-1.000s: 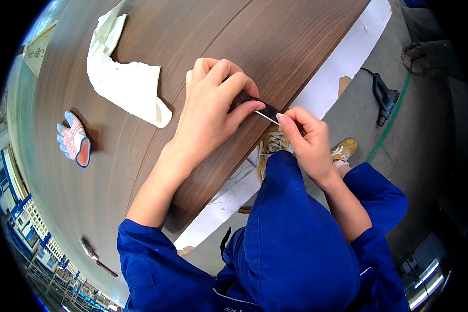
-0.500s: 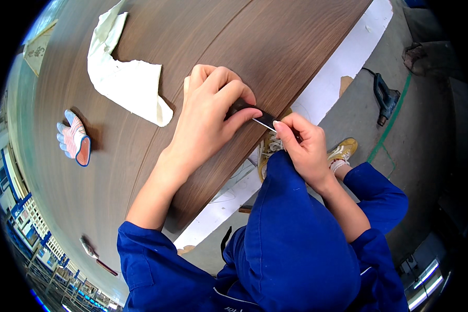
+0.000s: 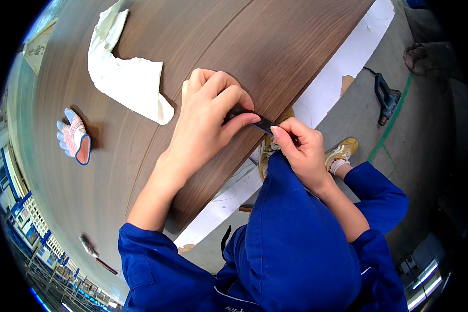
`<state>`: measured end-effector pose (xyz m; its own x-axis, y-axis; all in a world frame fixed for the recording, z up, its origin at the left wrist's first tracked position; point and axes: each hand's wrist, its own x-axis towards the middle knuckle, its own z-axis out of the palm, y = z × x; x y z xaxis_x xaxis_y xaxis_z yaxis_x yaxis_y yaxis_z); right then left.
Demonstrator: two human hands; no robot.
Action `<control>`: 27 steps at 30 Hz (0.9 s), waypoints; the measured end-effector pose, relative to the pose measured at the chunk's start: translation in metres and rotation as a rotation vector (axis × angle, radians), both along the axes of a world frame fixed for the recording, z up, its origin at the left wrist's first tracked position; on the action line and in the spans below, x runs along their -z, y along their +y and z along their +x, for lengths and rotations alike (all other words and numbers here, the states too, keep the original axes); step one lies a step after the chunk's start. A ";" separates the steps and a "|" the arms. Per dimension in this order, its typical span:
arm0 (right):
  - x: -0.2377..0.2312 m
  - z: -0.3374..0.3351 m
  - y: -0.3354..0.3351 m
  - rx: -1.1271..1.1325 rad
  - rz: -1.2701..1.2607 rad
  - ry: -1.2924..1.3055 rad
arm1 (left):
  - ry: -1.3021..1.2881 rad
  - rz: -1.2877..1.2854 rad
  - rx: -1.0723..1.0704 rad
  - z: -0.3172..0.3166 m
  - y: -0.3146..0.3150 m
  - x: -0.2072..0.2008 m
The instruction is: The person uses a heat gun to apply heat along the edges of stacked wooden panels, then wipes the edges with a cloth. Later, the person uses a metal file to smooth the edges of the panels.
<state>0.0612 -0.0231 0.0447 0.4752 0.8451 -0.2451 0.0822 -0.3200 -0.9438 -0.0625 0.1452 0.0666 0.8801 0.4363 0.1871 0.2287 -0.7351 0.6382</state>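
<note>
Holding dark strip [image 3: 265, 125] across edge of wood-grain panel [image 3: 296, 47] | left hand [image 3: 205, 117] is pinching it over panel, fingers curled nearly closed | right hand [image 3: 304, 151] is pinching it just outside panel | strip is looking light, thin, bendable; best gripped either side of exposed stretch

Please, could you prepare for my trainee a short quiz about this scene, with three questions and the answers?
1. What item do the left grip and the right grip hold together?
2. True or false: the striped glove lies on the wood-grain surface.
3. Fill the gap: the gun-shaped tool lies on the ____.

Key: 1. A dark strip. 2. True. 3. Floor.
</note>
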 end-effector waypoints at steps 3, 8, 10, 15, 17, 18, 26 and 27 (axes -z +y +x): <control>0.000 0.000 0.001 0.005 0.005 0.023 | -0.006 0.001 -0.005 -0.001 0.000 0.000; 0.003 0.001 0.000 0.018 -0.012 0.033 | -0.019 0.000 -0.004 0.001 -0.001 0.001; 0.001 0.002 0.001 0.007 -0.008 0.004 | -0.014 0.009 -0.005 0.001 -0.001 0.001; 0.001 0.002 0.002 0.011 0.020 -0.008 | -0.020 0.014 0.003 0.001 -0.001 0.002; 0.001 0.001 0.002 0.013 0.007 0.009 | -0.015 0.009 0.008 0.000 0.000 0.000; 0.001 0.001 0.001 0.012 -0.002 0.015 | -0.012 0.003 0.012 0.001 0.000 -0.001; -0.001 0.002 -0.006 0.060 0.065 0.196 | -0.045 -0.145 -0.093 -0.009 0.014 -0.005; -0.001 0.003 -0.006 0.061 0.082 0.185 | -0.045 -0.233 -0.120 -0.012 0.014 -0.007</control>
<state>0.0641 -0.0293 0.0456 0.4794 0.8366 -0.2650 -0.1126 -0.2409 -0.9640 -0.0745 0.1592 0.0733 0.8124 0.5732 0.1067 0.2733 -0.5361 0.7987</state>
